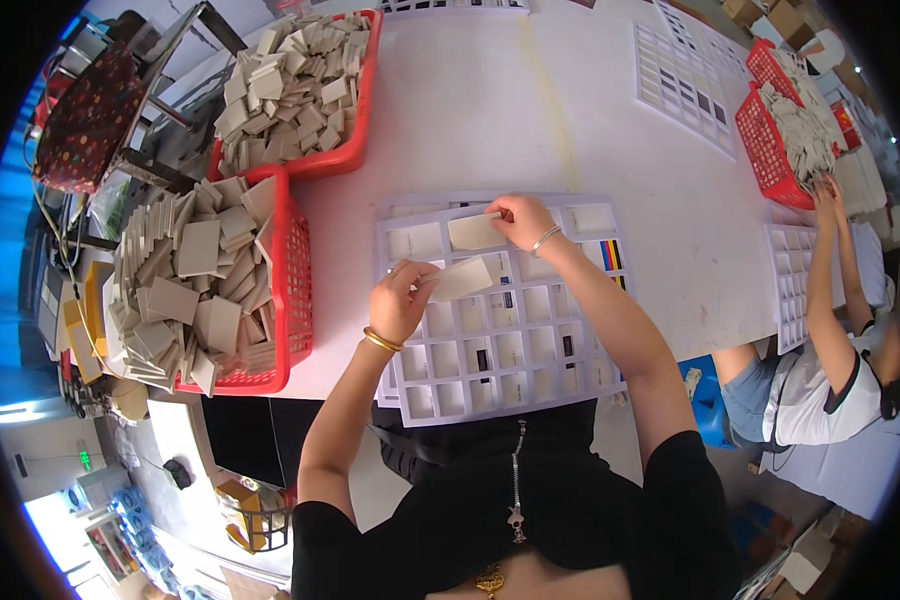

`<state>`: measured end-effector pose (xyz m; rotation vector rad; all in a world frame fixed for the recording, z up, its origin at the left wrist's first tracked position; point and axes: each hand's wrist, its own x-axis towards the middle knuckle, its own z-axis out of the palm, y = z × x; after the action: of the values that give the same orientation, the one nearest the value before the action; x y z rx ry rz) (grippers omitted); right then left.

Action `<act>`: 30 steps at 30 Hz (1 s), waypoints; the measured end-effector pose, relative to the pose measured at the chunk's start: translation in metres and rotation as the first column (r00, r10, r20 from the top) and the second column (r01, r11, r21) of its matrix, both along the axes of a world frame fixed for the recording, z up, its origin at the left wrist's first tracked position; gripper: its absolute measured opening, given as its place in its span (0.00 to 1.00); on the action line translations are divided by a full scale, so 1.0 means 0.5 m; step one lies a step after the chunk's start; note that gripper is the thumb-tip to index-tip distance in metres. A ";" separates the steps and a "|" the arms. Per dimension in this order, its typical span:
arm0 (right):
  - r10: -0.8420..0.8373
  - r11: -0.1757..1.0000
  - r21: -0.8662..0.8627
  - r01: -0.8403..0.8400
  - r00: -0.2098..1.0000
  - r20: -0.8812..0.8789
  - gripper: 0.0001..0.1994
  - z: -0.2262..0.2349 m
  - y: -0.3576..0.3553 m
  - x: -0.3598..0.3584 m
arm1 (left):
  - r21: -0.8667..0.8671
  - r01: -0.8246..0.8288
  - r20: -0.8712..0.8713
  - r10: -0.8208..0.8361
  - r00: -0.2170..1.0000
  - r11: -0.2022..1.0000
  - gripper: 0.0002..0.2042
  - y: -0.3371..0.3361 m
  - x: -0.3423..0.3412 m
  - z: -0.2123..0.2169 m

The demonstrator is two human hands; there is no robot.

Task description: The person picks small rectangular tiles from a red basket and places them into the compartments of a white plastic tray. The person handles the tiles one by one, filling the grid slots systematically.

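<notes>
My left hand (400, 303) pinches one end of a flat cream rectangular piece (466, 278), tilted over a white compartment tray (440, 407). My right hand (523, 222) is closed on the right end of a second flat cream piece (472, 233), near the tray's far edge. Both pieces lie at or just above the tray; exact contact with it cannot be made out. Several compartments show pale inserts, some with small dark marks, and a multicoloured striped patch (611, 256) shows at the right. Another tray edge shows beneath this one.
Left of the tray stand two red plastic baskets (295, 290) (370, 75) heaped with similar flat pieces. On the white table (450, 110), more compartment trays (682, 95) lie far right. Beyond, a co-worker's hands (827, 190) reach to another red basket (765, 150).
</notes>
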<state>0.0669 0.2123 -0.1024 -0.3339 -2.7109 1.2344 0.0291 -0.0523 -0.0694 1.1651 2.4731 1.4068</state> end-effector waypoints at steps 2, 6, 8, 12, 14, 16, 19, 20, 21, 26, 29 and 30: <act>0.035 0.979 0.204 -0.027 0.999 -0.035 0.05 -0.004 -0.012 -0.006 | -0.013 -0.003 0.002 0.003 1.000 1.000 0.06 -0.008 0.000 -0.007; 0.135 0.882 0.462 -0.096 0.990 -0.052 0.05 -0.004 -0.038 -0.010 | -0.028 -0.042 0.024 0.043 0.999 0.999 0.06 0.004 -0.002 -0.012; 0.170 0.866 0.488 -0.114 0.983 -0.073 0.05 -0.012 -0.031 -0.005 | -0.031 -0.047 0.065 0.049 0.997 0.998 0.06 0.016 -0.005 -0.013; 0.123 0.973 0.218 -0.076 0.970 -0.208 0.09 0.010 -0.011 0.020 | -0.009 -0.082 0.209 0.083 0.975 0.997 0.07 0.027 -0.020 -0.030; 0.093 0.995 -0.027 -0.100 0.975 -0.202 0.12 0.044 -0.023 0.042 | 0.016 -0.090 0.323 0.080 0.943 0.996 0.08 0.028 -0.024 -0.034; 0.147 0.956 -0.241 -0.168 0.984 -0.102 0.15 0.090 -0.041 0.071 | 0.032 -0.080 0.367 0.063 0.928 0.996 0.08 0.031 -0.022 -0.037; 0.097 0.962 -0.260 -0.087 0.995 0.028 0.17 0.107 -0.066 0.091 | 0.049 -0.120 0.263 0.103 0.959 0.992 0.07 0.037 -0.014 -0.039; 0.090 0.978 -0.190 -0.090 0.996 -0.009 0.16 0.101 -0.066 0.096 | 0.065 -0.180 0.184 0.166 0.969 0.981 0.06 0.035 -0.010 -0.036; 0.084 0.989 -0.120 -0.089 0.995 -0.048 0.16 0.091 -0.062 0.102 | 0.086 -0.238 0.104 0.228 0.968 0.968 0.05 0.031 -0.005 -0.032; -0.046 0.983 -0.180 0.041 0.999 -0.025 0.13 0.083 -0.060 0.125 | 0.245 -0.333 -0.069 0.359 0.931 0.911 0.07 -0.070 0.023 0.085; -0.087 0.982 -0.166 0.090 0.996 0.026 0.10 0.047 -0.065 0.122 | 0.190 -0.331 -0.263 0.372 0.890 0.924 0.07 -0.180 0.074 0.078; -0.108 0.982 -0.151 0.111 0.994 0.030 0.10 0.030 -0.069 0.122 | 0.184 -0.349 -0.274 0.389 0.880 0.919 0.08 -0.218 0.094 0.060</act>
<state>0.1276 0.1778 -0.0876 -0.5104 -2.5818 1.4175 0.0759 -0.1616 -0.0393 1.0373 2.9941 1.6039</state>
